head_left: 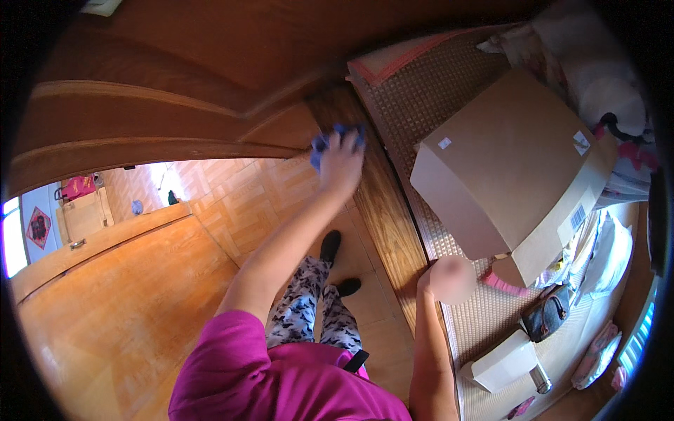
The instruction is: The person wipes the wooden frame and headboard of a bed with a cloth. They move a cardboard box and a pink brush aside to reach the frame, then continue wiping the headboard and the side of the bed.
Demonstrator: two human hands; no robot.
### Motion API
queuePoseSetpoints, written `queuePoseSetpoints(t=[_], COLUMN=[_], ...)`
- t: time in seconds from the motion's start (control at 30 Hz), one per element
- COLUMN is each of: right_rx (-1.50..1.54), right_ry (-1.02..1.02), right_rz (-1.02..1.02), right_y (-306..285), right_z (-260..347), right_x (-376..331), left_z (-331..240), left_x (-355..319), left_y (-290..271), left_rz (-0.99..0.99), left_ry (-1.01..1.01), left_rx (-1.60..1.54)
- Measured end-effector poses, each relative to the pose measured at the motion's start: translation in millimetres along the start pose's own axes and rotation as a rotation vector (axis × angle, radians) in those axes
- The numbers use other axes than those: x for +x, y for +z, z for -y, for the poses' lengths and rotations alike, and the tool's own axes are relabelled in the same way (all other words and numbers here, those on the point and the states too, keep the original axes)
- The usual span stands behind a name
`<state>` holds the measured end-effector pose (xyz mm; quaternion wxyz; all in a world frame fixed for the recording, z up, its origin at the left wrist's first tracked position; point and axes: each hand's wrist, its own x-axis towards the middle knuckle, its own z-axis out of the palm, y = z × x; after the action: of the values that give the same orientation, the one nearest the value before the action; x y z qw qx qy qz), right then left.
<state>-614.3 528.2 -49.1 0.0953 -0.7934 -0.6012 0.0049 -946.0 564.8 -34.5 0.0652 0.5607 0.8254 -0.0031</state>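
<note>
My left hand (342, 163) is stretched far forward and grips a crumpled blue cloth (319, 147). The cloth lies against the wooden bed rail (379, 189), close to where it meets the tall wooden bed end. My right hand (451, 279) rests at the edge of the woven mat (460, 316), beside the rail. Its fingers are blurred, so I cannot make out whether it holds anything. A large open cardboard box (505, 161) sits on the mat just beyond my right hand.
The curved wooden bed end (175, 105) rises across the far left. An orange wooden door or panel (126, 295) stands at the near left. On the bed lie a dark bag (546, 316), a small white box (502, 361) and bedding (611, 252). Tiled floor (246, 189) shows beside the bed.
</note>
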Motion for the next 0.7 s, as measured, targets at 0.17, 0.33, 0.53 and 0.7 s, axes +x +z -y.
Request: queuePoseSetpoints(t=[0.17, 0.33, 0.53, 0.7], right_rx=[0.050, 0.042, 0.135, 0.106], right_ry=[-0.016, 0.093, -0.004, 0.038], right_rz=[-0.038, 0.222, -0.022, 0.075], right_y=[6, -17, 12, 10], right_z=[-8, 11, -9, -11], right_x=[-6, -4, -10, -10], left_z=[-7, 43, 58, 54], left_x=[-54, 21, 100, 47], left_y=[6, 6, -9, 12], left_rz=[-0.109, -0.033, -0.125, -0.338], left_ry=[0.254, 0.179, 0.062, 0.085], left_rx=[-0.064, 0.077, -0.011, 0.127])
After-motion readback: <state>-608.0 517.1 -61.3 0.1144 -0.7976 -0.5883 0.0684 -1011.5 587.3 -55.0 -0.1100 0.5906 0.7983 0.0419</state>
